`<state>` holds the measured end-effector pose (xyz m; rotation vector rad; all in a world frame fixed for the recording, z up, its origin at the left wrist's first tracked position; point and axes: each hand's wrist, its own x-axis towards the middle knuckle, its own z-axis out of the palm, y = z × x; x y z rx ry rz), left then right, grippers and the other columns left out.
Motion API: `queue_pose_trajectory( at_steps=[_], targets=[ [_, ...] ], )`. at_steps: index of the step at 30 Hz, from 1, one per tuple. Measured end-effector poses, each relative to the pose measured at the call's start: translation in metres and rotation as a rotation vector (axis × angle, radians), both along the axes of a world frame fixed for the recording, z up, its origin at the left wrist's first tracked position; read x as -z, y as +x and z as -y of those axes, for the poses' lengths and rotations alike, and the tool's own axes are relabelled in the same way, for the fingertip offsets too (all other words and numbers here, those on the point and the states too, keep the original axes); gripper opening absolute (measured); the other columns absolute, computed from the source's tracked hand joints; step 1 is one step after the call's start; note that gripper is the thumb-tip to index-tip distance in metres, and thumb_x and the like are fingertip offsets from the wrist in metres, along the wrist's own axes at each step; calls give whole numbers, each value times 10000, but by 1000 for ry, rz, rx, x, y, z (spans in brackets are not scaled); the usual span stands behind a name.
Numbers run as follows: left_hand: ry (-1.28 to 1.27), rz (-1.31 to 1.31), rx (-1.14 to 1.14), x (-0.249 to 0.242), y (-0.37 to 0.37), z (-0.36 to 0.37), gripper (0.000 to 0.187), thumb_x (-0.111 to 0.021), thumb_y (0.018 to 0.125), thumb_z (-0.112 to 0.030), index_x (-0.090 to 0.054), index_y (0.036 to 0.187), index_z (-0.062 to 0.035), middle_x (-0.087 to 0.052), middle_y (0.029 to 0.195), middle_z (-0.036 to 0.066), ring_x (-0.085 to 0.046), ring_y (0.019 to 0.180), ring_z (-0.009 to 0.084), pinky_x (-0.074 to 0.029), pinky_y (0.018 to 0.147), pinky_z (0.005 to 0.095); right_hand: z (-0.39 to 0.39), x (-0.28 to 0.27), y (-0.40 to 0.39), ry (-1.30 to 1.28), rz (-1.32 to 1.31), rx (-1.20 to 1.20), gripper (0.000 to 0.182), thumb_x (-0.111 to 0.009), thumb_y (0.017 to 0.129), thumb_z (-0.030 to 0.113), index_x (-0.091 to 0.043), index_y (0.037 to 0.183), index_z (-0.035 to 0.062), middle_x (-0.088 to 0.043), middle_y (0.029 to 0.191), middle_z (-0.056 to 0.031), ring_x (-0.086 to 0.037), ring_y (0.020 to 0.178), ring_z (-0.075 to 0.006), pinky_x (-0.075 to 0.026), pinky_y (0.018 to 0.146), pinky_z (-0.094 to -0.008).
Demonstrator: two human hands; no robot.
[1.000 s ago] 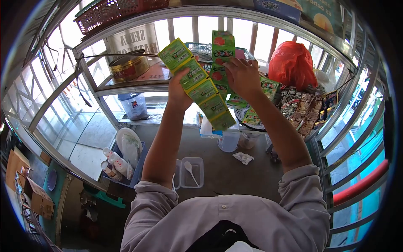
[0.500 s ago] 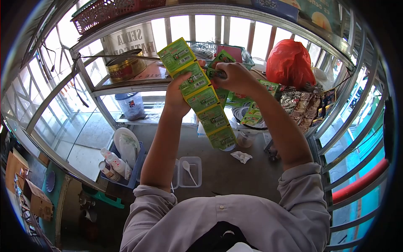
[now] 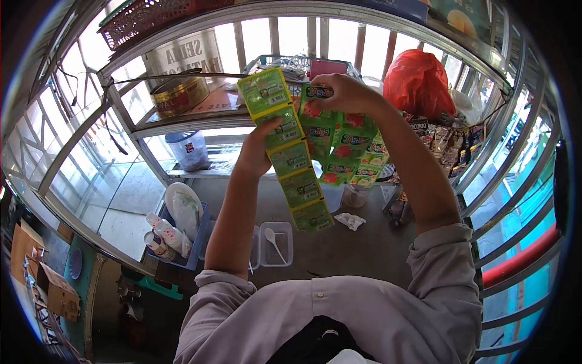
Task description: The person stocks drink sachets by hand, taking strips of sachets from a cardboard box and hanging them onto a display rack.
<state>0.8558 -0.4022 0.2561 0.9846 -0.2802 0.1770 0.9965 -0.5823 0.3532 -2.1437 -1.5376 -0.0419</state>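
Note:
My left hand (image 3: 257,150) is closed on a long strip of green drink sachets (image 3: 290,159), its thumb over the printed backs with barcodes. The strip hangs down at a slant in front of me. To the right, my right hand (image 3: 347,94) pinches the top of other green sachets (image 3: 316,109), whose fronts show red fruit and a "Jasjus" label. Joined sachets (image 3: 351,145) of the same kind spread below that hand, partly behind the left strip. Paler green sachets (image 3: 371,161) hang beside them.
A red plastic bag (image 3: 418,85) and brown sachets (image 3: 445,145) sit at the right of the shelf. A round tin (image 3: 179,97) stands on the left. Below are a clear container with a spoon (image 3: 276,244), crumpled white paper (image 3: 350,221) and a blue bin of cups (image 3: 197,252).
My right hand has moved up slightly, and the fruit-printed sachets under it now show spread out. The left strip has shifted a little right and down, still held.

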Motion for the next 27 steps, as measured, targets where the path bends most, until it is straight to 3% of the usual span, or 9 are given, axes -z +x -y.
queue_pose_trajectory(
  at_steps=[5, 9, 12, 14, 17, 20, 22, 24, 27],
  targets=[
    [-7, 121, -75, 2, -9, 1, 514, -488, 909, -216, -371, 1372, -27, -519, 1308, 113, -536, 1157, 249, -485, 923, 418, 1, 12, -30, 47, 523, 455, 471, -703, 752, 317, -606, 1173, 132, -667, 985, -109, -633, 952, -283, -426, 884, -454],
    [-85, 177, -158, -3, -15, 3, 520, -497, 939, -338, -404, 1352, -37, -555, 1218, 142, -611, 1033, 256, -516, 858, 401, -4, 24, -33, 295, 855, 453, 421, -683, 779, 315, -601, 1154, 142, -666, 923, -94, -626, 956, -266, -376, 913, -500],
    [-52, 221, -273, -3, -23, 2, 554, -474, 954, -415, -405, 1345, -28, -560, 1209, 152, -612, 1031, 252, -517, 855, 393, -3, 29, -58, 509, 866, 298, 375, -667, 809, 314, -585, 1128, 135, -634, 751, -45, -643, 793, -204, -455, 796, -418],
    [-11, 244, -306, -2, -23, 0, 576, -463, 956, -450, -409, 1337, -21, -572, 1190, 157, -615, 1022, 252, -518, 849, 391, 2, 36, -83, 156, 9, 51, 289, -633, 866, 319, -594, 1094, 146, -621, 686, -41, -631, 671, -160, -463, 606, -316],
    [138, 318, -497, 7, -26, -1, 563, -448, 960, -460, -433, 1299, -10, -611, 1111, 155, -636, 968, 263, -535, 812, 374, -7, 65, -102, 376, -614, 22, 266, -612, 896, 310, -587, 1068, 108, -547, 580, -7, -534, 527, -85, -385, 473, -240],
    [62, 385, -495, 29, -15, -19, 469, -483, 964, -393, -469, 1229, -6, -631, 915, 103, -636, 776, 214, -531, 659, 313, -3, 74, -108, 458, -762, -118, 221, -511, 971, 272, -583, 1042, 75, -485, 570, 22, -425, 492, -32, -322, 459, -208],
    [-83, 774, 254, 31, 0, -43, 391, -527, 949, -331, -486, 1160, -4, -565, 763, 56, -541, 596, 145, -439, 503, 261, -4, 82, -114, 460, -758, -156, 163, -581, 925, 194, -589, 1029, 68, -486, 620, 15, -424, 525, -35, -333, 474, -220],
    [-226, 735, 354, 19, -7, -23, 356, -579, 912, -288, -489, 1114, -9, -490, 694, 37, -463, 570, 119, -361, 477, 251, -3, 83, -140, 615, -7, -90, 209, -671, 836, 128, -593, 1024, 77, -519, 761, -26, -455, 592, -60, -368, 506, -224],
    [-419, 613, 1026, 11, 12, -11, 383, -561, 918, -355, -499, 1104, -26, -502, 728, 35, -526, 699, 171, -448, 599, 290, -13, 88, -167, 601, 430, -141, 323, -781, 692, 117, -631, 978, 111, -534, 1090, -101, -533, 1013, -267, -439, 813, -371]
  ],
)
